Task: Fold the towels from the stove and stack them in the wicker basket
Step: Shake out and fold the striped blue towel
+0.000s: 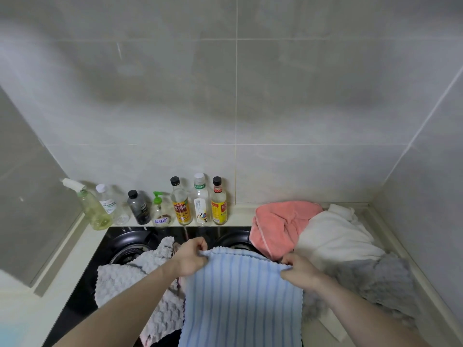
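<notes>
You've got the blue striped towel (pixel 240 296) held up by its top edge, one corner in each hand, and it hangs toward you over the stove (pixel 82 304). Left hand (pixel 191 257): fingers curled, pinching the left corner. Right hand (pixel 299 272): same, thumb and fingers clamped on the right corner. No open fingers on either side.

Risks from here:
- The pinches are small and sit right at the hem. Relax one while bringing the corners together and that side drops, so the fold goes crooked.
- The lower edge is out of frame. Can't tell whether it hangs free or drags on the pile below; if it drags, it'll pull other towels with it.
- The light grey waffle towel (pixel 140 284) lies just beside and partly under your left forearm. A sweep to the left could shove it off the stove front.
- The dark grey towel (pixel 375 284) sits right by your right wrist, same snag risk.
- Further back, the white towel (pixel 333 236) and pink towel (pixel 278 229) are heaped in the right corner, the pink one overlapping the right burner (pixel 233 240). They look untouched, so there's plenty of task left.
- The row of bottles (pixel 180 204) along the back ledge is well clear of your hands, but a big shake-out of the towel could reach them.

Wicker basket isn't in view. Locate it before you carry anything.
</notes>
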Demonstrator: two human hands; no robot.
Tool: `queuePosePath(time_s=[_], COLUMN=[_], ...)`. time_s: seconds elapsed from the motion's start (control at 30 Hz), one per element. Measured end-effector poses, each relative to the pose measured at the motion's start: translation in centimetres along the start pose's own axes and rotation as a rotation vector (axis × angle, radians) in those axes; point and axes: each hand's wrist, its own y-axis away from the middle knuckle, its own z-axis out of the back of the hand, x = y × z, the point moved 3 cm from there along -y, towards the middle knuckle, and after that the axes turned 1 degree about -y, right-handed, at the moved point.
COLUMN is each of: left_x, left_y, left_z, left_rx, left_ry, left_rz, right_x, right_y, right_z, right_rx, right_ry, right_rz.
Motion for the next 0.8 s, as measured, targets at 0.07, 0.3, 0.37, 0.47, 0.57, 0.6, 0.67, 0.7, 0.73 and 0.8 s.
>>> queuePosePath(time_s=[0.07, 0.3, 0.37, 0.47, 0.57, 0.6, 0.67, 0.7, 0.73, 0.8], left_x=[-0.9, -2.5, -2.8, -2.8, -3.1, -3.1, -3.1, -2.9, -2.8, -2.4], left_y=[1.1, 5.8, 7.1, 9.1, 10.7, 11.3, 12.1, 12.5, 12.9, 13.6], left_z=[0.3, 0.4, 0.2, 0.2, 0.4, 0.5, 0.7, 0.7, 0.7, 0.8], left_rx=[-0.033, -0.059, -0.067, -0.079, -0.109, -0.123, -0.141, -0.147, -0.153, -0.171], left_ry=[0.012, -0.047, -0.067, -0.088, -0.116, -0.117, -0.105, -0.094, -0.083, -0.058], left_rz=[-0.043, -0.153, -0.179, -0.194, -0.234, -0.248, -0.254, -0.251, -0.245, -0.234], right_x=[0.5, 0.4, 0.5, 1.6, 1.9, 2.1, 2.2, 2.3, 2.4, 2.6], right_y=[0.9, 3.4, 3.8, 5.0, 6.2, 6.6, 7.6, 8.0, 8.6, 9.8], right_z=[0.1, -0.4, -0.9, -1.9, -2.6, -2.7, -2.7, -2.7, -2.6, -2.2], right_rx=[0.002, 0.096, 0.122, 0.133, 0.135, 0.120, 0.083, 0.059, 0.032, -0.047], right_ry=[0.017, 0.068, 0.149, 0.258, 0.280, 0.270, 0.256, 0.252, 0.255, 0.260], right_rz=[0.020, 0.023, 0.050, 0.108, 0.124, 0.144, 0.192, 0.204, 0.221, 0.271])
